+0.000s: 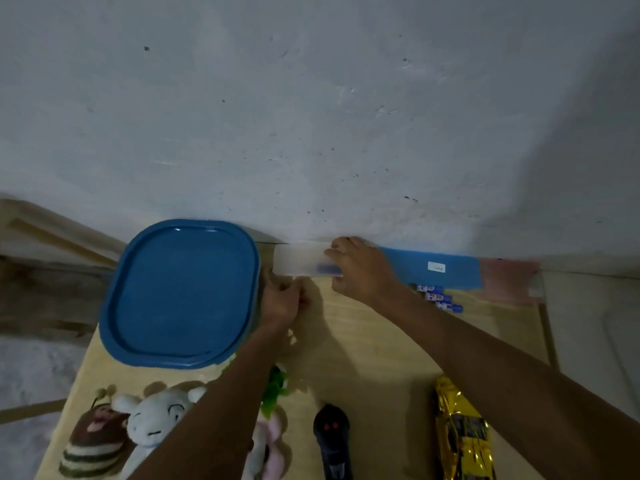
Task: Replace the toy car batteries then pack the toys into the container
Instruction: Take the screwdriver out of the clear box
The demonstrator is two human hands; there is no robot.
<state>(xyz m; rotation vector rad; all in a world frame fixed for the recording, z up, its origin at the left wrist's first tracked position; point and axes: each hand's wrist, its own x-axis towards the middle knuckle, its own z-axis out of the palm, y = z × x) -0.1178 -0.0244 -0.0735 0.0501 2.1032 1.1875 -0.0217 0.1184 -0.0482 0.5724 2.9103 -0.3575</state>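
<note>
The pale wooden desk (381,341) carries everything. At 9 o'clock on it sits the rounded plastic container (183,292) with its blue lid on, so packing has not begun. A flat blue case (443,268) with a white label lies at 1 o'clock, against the wall. The plush toys (152,420) crowd 7 o'clock. The gold-and-yellow toy car (462,441) rests at 5 o'clock with no hand on it, and the black remote control (330,441) is at 6 o'clock.

Both hands meet at 12 o'clock on a small translucent plastic box (301,259) with something dark blue inside. The right hand (363,268) curls its fingers over the box's right end and holds it. The left hand (280,299) has its fingers folded tight at the near left corner, seemingly pinching the edge, though blur hides the exact contact.

The step looks like opening this box. It will go best if the right hand pins the box flat to the desk while the left lifts the lid slowly, so nothing spills.

The blue-and-white batteries (438,296) lie loose just beside the right wrist at 2 o'clock. A careless forearm could roll them, so the wrist should lift clear when it pulls back.
</note>
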